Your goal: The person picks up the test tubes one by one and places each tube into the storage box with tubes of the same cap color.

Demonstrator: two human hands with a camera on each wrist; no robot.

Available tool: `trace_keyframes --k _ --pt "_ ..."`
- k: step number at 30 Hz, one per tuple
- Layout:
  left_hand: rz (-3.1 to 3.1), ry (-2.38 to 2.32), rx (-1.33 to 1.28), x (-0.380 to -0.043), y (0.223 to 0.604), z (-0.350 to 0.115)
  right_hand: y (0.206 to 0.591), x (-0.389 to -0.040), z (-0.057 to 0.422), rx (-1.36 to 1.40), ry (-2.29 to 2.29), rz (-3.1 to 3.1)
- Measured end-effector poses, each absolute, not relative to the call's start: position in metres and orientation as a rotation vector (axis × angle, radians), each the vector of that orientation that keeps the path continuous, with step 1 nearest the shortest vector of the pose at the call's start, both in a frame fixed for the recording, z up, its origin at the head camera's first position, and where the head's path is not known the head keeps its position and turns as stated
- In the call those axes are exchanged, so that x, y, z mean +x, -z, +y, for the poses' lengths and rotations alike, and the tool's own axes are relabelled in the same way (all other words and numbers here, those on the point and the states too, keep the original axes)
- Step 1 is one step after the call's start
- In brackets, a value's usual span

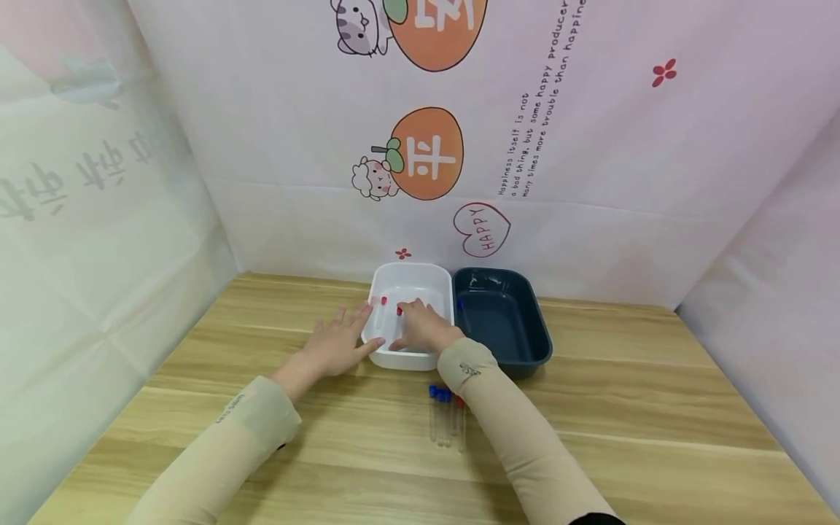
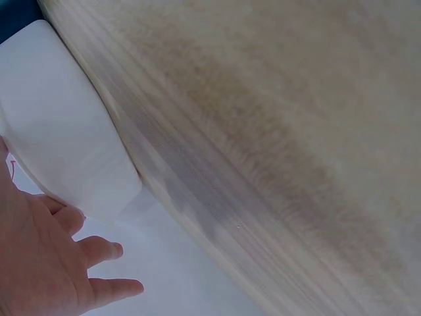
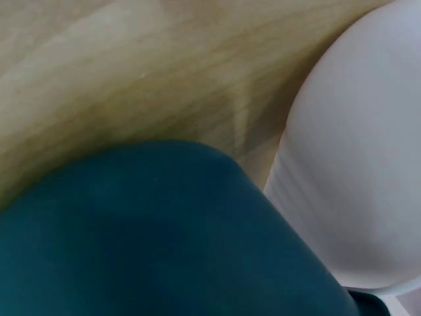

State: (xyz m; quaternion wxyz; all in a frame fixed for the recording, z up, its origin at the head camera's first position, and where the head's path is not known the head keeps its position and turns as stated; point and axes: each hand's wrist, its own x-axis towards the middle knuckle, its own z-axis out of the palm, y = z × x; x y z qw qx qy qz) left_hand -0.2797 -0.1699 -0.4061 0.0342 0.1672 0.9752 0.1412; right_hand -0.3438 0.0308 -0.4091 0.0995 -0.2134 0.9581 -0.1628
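Note:
My right hand [image 1: 425, 328] reaches down into a white tray [image 1: 412, 360], thumb and fingers spread apart. Its fingertips are right at the red cap of a clear tube [image 1: 399, 311] in the tray. A second red-capped tube [image 1: 383, 300] lies to the left of it. At the tray's left rim, my left hand [image 1: 335, 344] rests with straight, spread fingers. The left wrist view shows that hand [image 2: 46, 257] beside the white tray's outer wall [image 2: 72, 118]. In the right wrist view the hand is out of sight; tray walls fill much of it.
A dark blue tray [image 1: 534, 357] touches the white one on the right, with a blue-capped tube [image 1: 461, 305] near its left wall. Several capped tubes [image 1: 442, 419], blue and red, lie on the wooden table [image 1: 354, 452] in front. A printed cloth [image 1: 564, 233] hangs behind.

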Motion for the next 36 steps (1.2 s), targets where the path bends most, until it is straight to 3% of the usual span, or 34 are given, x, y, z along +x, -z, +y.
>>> trace_keyframes --k 36 --pt "3.0 -0.408 0.511 -0.283 0.409 -0.17 0.419 -0.353 0.023 -0.632 0.384 2.818"
